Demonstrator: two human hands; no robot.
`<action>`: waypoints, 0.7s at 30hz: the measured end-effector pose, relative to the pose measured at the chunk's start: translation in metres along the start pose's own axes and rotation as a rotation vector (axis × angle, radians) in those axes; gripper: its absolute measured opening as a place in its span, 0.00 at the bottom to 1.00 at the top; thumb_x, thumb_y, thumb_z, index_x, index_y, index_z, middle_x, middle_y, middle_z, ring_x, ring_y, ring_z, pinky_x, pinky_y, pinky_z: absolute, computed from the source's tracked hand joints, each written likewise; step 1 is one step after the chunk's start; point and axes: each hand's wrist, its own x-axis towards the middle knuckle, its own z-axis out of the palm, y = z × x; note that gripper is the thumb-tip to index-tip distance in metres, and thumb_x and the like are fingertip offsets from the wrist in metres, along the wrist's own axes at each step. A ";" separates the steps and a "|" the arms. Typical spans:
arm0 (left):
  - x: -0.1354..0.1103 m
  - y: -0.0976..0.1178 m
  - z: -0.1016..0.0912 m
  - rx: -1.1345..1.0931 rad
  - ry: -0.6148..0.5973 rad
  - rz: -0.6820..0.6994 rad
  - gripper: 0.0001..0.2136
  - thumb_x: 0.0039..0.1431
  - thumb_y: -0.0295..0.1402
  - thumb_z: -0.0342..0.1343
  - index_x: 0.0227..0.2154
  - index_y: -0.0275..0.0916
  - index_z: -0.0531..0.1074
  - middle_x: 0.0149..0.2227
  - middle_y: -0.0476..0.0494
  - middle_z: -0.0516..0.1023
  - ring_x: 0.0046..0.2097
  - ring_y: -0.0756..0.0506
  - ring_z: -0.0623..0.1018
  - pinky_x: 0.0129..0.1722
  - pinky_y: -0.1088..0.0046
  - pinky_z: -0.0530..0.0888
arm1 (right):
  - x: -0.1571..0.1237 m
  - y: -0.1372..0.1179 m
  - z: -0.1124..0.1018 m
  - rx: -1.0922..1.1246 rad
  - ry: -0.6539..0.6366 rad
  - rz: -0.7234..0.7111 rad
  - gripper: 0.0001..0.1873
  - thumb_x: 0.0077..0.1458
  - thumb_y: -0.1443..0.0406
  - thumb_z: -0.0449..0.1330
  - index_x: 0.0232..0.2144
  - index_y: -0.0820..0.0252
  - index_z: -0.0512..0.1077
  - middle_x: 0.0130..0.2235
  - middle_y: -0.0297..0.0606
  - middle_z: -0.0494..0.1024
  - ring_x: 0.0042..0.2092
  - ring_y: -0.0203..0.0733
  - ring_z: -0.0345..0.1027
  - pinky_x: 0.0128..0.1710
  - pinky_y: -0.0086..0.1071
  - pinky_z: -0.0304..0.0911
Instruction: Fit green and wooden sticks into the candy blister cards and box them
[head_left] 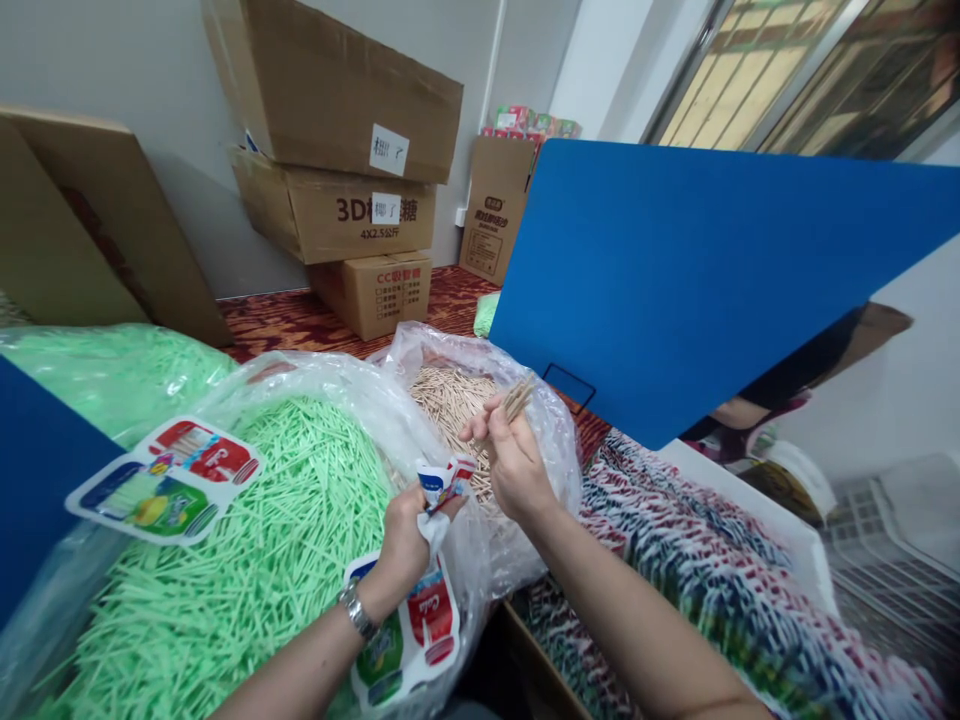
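Observation:
My left hand (pixel 403 545), with a metal watch at the wrist, grips a small printed packet (pixel 446 478) in red, white and blue. Between the fingers of my right hand (pixel 519 470) is a bunch of thin light-brown sticks (pixel 517 398). That hand hovers over a clear plastic bag full of the same brown sticks (pixel 448 395). Left of it, a larger open bag holds a heap of thin green sticks (pixel 255 530). Two flat cola-and-lemon printed packets lie there: one packet (pixel 169 482) on the heap, another packet (pixel 431 610) beside my left forearm.
Cardboard boxes (pixel 341 215) are stacked at the back. A blue panel (pixel 697 270) stands at the right, a person partly behind it. Below it, many printed packets (pixel 697 540) stand in dense rows, beside a white grid basket (pixel 892 560). Another blue panel (pixel 37 480) borders the left.

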 end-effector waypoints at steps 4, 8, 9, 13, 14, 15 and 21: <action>0.002 0.004 0.000 0.008 0.013 0.019 0.09 0.54 0.36 0.58 0.31 0.35 0.77 0.31 0.45 0.78 0.31 0.45 0.74 0.34 0.71 0.70 | -0.004 0.010 0.000 -0.152 0.025 0.001 0.12 0.61 0.53 0.50 0.40 0.54 0.59 0.28 0.29 0.70 0.35 0.37 0.69 0.41 0.35 0.64; 0.002 0.002 0.001 -0.001 0.013 -0.001 0.09 0.54 0.36 0.58 0.33 0.36 0.77 0.30 0.46 0.78 0.32 0.44 0.74 0.35 0.71 0.70 | -0.005 0.013 0.001 -0.116 0.090 0.069 0.13 0.61 0.52 0.50 0.40 0.53 0.57 0.30 0.30 0.73 0.32 0.37 0.72 0.34 0.33 0.67; 0.002 0.001 0.001 -0.001 0.012 -0.005 0.09 0.54 0.36 0.58 0.32 0.36 0.77 0.30 0.47 0.77 0.32 0.44 0.74 0.35 0.71 0.70 | -0.005 0.014 0.001 -0.090 0.097 0.083 0.13 0.61 0.52 0.50 0.40 0.53 0.56 0.31 0.31 0.74 0.32 0.37 0.73 0.32 0.32 0.68; 0.002 0.001 0.001 0.012 0.016 0.013 0.08 0.54 0.37 0.59 0.29 0.36 0.76 0.29 0.47 0.77 0.30 0.45 0.73 0.34 0.72 0.69 | -0.003 0.019 0.000 -0.049 0.106 0.088 0.14 0.60 0.52 0.51 0.41 0.52 0.56 0.32 0.32 0.75 0.33 0.38 0.74 0.31 0.32 0.69; 0.003 0.001 0.001 0.015 0.016 0.021 0.08 0.54 0.37 0.59 0.29 0.36 0.76 0.29 0.47 0.77 0.30 0.45 0.73 0.34 0.72 0.69 | -0.003 0.019 0.000 -0.054 0.104 0.085 0.13 0.61 0.53 0.51 0.41 0.52 0.56 0.32 0.32 0.75 0.33 0.38 0.74 0.32 0.32 0.69; 0.003 0.001 0.001 0.017 0.015 0.027 0.09 0.53 0.37 0.59 0.29 0.36 0.76 0.29 0.47 0.77 0.30 0.45 0.73 0.34 0.72 0.69 | -0.003 0.020 0.000 -0.065 0.100 0.084 0.13 0.61 0.53 0.50 0.41 0.52 0.56 0.32 0.32 0.75 0.34 0.38 0.74 0.33 0.33 0.69; 0.005 0.005 0.000 0.013 0.018 0.047 0.10 0.53 0.38 0.59 0.25 0.36 0.76 0.30 0.46 0.77 0.30 0.45 0.73 0.35 0.71 0.69 | -0.011 0.019 0.002 -0.367 0.050 -0.018 0.10 0.64 0.56 0.46 0.41 0.54 0.60 0.39 0.37 0.76 0.46 0.40 0.69 0.53 0.41 0.59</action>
